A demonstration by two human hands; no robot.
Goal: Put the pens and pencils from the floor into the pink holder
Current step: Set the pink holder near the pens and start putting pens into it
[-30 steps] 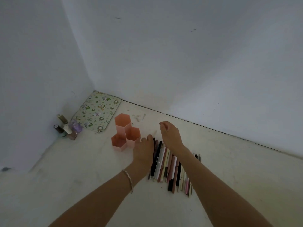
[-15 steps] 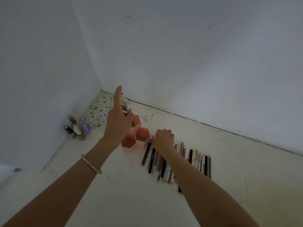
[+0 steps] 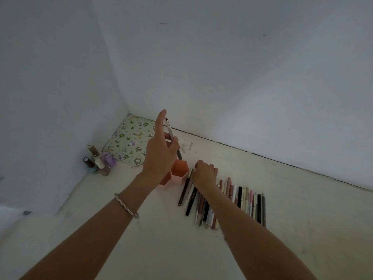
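at your 10 o'clock, in the corner, a cluster of nail polish bottles [image 3: 97, 163] stands on the floor [image 3: 141, 249]. a patterned mat [image 3: 129, 138] lies flat just beyond them at 11 o'clock. your left hand [image 3: 159, 156], with a braided bracelet [image 3: 126, 206] on its wrist, is raised at 12 o'clock. its forefinger points straight up and the other fingers pinch a white pen [image 3: 170, 130]. the pen is tilted, its dark tip pointing down toward 5 o'clock, just above the pink holder [image 3: 180, 168]. the holder stands on the floor, partly hidden behind that hand. at 1 o'clock your right hand [image 3: 204, 174] rests with curled fingers on the row of pens and pencils [image 3: 240, 199], at the end beside the holder. you cannot tell whether it grips one. the row lies side by side, stretching from the holder toward 3 o'clock.
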